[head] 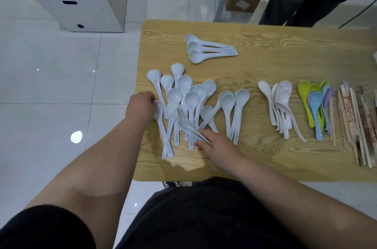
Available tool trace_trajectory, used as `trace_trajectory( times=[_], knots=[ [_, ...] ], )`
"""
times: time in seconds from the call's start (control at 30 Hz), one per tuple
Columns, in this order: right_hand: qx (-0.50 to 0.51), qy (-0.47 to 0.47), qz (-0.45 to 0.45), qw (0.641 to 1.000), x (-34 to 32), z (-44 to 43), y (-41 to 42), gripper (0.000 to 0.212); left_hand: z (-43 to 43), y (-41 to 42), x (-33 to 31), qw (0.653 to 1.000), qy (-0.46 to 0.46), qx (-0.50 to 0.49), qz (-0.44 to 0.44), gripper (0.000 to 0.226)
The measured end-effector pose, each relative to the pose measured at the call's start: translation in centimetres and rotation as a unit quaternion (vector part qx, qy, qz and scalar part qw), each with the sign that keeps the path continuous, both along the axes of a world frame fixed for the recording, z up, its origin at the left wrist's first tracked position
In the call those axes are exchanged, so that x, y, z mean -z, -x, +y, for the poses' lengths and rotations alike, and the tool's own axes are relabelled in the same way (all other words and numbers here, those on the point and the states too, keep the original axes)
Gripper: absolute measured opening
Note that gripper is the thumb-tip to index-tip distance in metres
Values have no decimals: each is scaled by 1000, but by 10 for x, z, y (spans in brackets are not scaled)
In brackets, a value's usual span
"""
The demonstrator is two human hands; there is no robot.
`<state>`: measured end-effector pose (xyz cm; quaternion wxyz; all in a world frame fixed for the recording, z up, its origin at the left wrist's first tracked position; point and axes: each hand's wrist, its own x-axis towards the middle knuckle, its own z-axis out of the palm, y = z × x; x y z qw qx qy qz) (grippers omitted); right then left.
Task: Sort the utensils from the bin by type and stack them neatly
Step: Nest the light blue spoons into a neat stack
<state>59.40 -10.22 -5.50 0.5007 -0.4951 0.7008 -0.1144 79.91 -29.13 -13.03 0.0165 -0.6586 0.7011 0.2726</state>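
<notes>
Left hand (pixel 141 105) curls its fingers (pixel 151 99) round the bowl of the edge spoon (pixel 163 136), outermost in the loose pile (pixel 189 101) on the bench (pixel 265 156). Right hand (pixel 216 144) pinches a blurred spoon (pixel 183 122) by its handle (smeared, so the exact grip is hard to read). Between the two sets of fingers the pale spoons lie fanned, handles toward the person, probably for easy gathering. Beyond the fingers sits a nested trio (pixel 210 49), likely the stack to grow. Well right of the right fingers, already grouped: cream spoons (pixel 279 105), coloured spoons (pixel 315 110), chopsticks (pixel 359 126).
</notes>
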Motion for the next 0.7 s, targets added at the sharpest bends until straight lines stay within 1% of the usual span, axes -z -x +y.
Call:
trace_trajectory(
  times=[0.1,0.17,0.23,0.3,0.4,0.43,0.5,0.57,0.63,0.7],
  knots=[
    [-3,16,5,1000,-1,-3,-4,35,20,-16,-16,997,-10,-30,70,9],
    [8,43,-9,999,-6,-6,-12,35,39,-28,-35,983,-45,-91,153,5],
    [8,74,-23,997,-11,-9,-21,35,58,-38,-55,951,-90,-161,250,4],
    [-25,97,-11,995,-11,-12,-31,34,75,-44,-70,916,-130,-202,321,5],
    [-67,90,9,994,-10,-12,-42,34,92,-45,-85,853,-191,-256,413,7],
    [-71,85,7,994,-9,-10,-45,33,96,-44,-89,834,-209,-270,433,7],
    [-63,75,-18,995,-13,-7,-50,30,102,-45,-92,811,-239,-285,453,6],
    [-37,61,-75,995,-16,-3,-53,28,108,-45,-91,786,-264,-296,474,4],
    [-4,35,-124,992,-17,0,-54,29,114,-41,-90,757,-279,-308,504,11],
    [21,16,-144,989,-16,3,-55,31,119,-32,-89,736,-280,-320,526,19]
  ],
)
